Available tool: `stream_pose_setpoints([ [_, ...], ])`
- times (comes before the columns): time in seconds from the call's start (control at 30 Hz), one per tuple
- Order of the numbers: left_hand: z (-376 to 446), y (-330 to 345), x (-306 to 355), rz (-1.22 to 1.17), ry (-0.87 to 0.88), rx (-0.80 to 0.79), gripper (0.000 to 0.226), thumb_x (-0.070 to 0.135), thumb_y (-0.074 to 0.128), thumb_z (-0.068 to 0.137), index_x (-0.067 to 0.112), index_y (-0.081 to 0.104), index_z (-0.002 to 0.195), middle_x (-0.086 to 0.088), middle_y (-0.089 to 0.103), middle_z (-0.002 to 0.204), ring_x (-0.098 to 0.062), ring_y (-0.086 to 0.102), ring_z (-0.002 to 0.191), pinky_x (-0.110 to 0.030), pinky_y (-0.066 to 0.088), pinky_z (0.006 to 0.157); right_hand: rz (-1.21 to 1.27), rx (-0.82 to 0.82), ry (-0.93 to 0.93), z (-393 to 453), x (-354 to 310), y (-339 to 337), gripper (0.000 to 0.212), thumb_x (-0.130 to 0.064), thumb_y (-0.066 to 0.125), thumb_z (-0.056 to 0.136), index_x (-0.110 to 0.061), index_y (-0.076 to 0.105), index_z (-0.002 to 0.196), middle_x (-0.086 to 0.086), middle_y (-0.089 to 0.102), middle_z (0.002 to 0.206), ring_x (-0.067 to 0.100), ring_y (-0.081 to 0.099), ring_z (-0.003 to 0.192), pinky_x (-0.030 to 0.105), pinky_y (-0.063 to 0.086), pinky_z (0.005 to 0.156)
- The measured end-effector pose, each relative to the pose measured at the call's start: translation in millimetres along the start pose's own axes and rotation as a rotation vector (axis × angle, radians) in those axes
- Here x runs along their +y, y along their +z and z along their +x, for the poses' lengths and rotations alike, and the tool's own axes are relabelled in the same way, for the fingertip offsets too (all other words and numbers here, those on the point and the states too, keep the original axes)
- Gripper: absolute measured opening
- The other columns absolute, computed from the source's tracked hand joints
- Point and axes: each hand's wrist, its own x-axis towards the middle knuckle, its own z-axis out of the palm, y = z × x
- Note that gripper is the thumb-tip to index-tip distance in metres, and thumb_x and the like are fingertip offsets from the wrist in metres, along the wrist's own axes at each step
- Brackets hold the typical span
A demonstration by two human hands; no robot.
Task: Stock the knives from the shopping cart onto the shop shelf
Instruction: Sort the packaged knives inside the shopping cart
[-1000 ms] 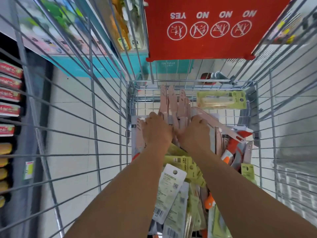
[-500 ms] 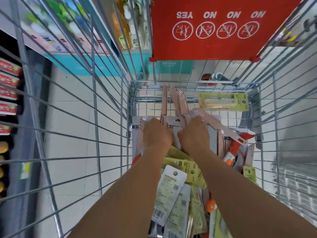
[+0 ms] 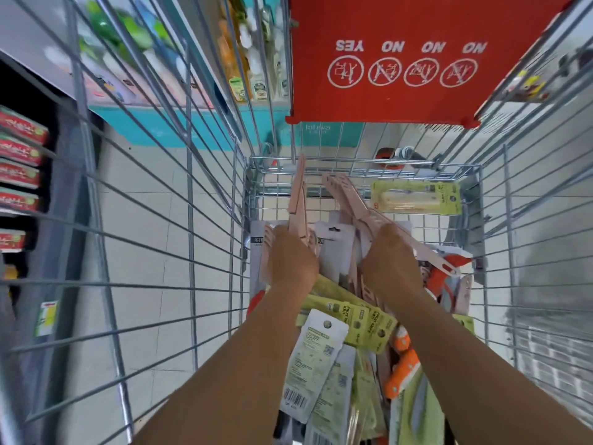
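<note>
I look down into a wire shopping cart (image 3: 362, 163) holding several packaged knives. My left hand (image 3: 290, 255) grips a small bundle of pink knives (image 3: 298, 194) that points up and away. My right hand (image 3: 390, 255) grips a second bundle of pink knives (image 3: 345, 195), fanned toward the far end of the cart. Below my forearms lie yellow-green fruit knife packs (image 3: 356, 319), a white carded pack (image 3: 313, 361) and orange-handled knives (image 3: 402, 364). One yellow-green pack (image 3: 415, 197) leans against the cart's far wall.
The red child-seat flap (image 3: 417, 59) with YES/NO pictograms hangs over the cart's far end. Shelves with red packs (image 3: 19, 155) stand at the left, bottles (image 3: 250, 69) further ahead. Tiled floor shows through the cart's left wall.
Both hands were together on one stack of pink knives. They have separated, splitting the stack into two bundles, left bundle tilting left and right bundle staying right.
</note>
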Motion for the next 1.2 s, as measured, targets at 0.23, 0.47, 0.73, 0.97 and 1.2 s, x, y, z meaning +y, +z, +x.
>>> stream_pose_setpoints([
  [0.23, -22.9, -10.8, 7.6, -0.233, 0.185, 0.259, 0.017, 0.013, 0.031, 0.101, 0.010, 0.039, 0.116, -0.004, 0.060, 0.098, -0.022, 0.055, 0.077, -0.026, 0.038, 0.061, -0.013, -0.064, -0.164, -21.8, 2.4, -13.8, 0.014, 0.004, 0.036, 0.090, -0.007, 0.037, 0.098, 0.014, 0.050, 0.093, 0.036, 0.053, 0.093, 0.034, 0.033, 0.065],
  [0.47, -28.1, 4.5, 39.3, -0.754, -0.110, 0.108, 0.018, 0.012, 0.031, 0.098, 0.009, 0.041, 0.112, -0.014, 0.059, 0.102, -0.027, 0.064, 0.082, -0.038, 0.054, 0.066, 0.101, 0.038, -0.394, -14.9, -11.1, -25.6, 0.024, 0.000, 0.041, 0.091, -0.014, 0.046, 0.110, 0.004, 0.054, 0.090, 0.025, 0.051, 0.077, 0.031, 0.036, 0.064],
  [0.73, 2.7, 17.6, 43.1, -1.017, -0.497, -0.168, 0.034, -0.015, 0.034, 0.079, -0.012, 0.050, 0.109, -0.018, 0.057, 0.065, -0.024, 0.051, 0.050, -0.029, 0.047, 0.053, -0.056, -0.127, -0.426, 21.9, -24.3, -40.5, 0.027, -0.005, 0.043, 0.092, -0.013, 0.048, 0.117, 0.010, 0.058, 0.101, 0.029, 0.055, 0.088, 0.035, 0.044, 0.072],
  [0.97, 23.9, 33.6, 59.9, -1.329, -0.527, -0.090, 0.028, 0.002, 0.027, 0.099, 0.009, 0.049, 0.084, -0.010, 0.050, 0.073, -0.017, 0.051, 0.061, -0.017, 0.036, 0.055, -0.174, -0.184, -0.437, 63.8, -47.1, -59.3, 0.035, -0.011, 0.041, 0.095, -0.020, 0.045, 0.129, 0.009, 0.058, 0.116, 0.027, 0.052, 0.094, 0.033, 0.040, 0.078],
  [1.2, 36.2, 31.9, 68.0, -1.355, -0.390, -0.145, 0.042, -0.003, 0.043, 0.091, -0.002, 0.042, 0.133, -0.021, 0.062, 0.100, -0.024, 0.064, 0.073, -0.025, 0.053, 0.051, -0.266, -0.135, -0.439, 77.6, -52.6, -38.4, 0.047, -0.009, 0.045, 0.092, -0.028, 0.044, 0.135, 0.006, 0.050, 0.132, 0.029, 0.042, 0.123, 0.042, 0.033, 0.101],
])
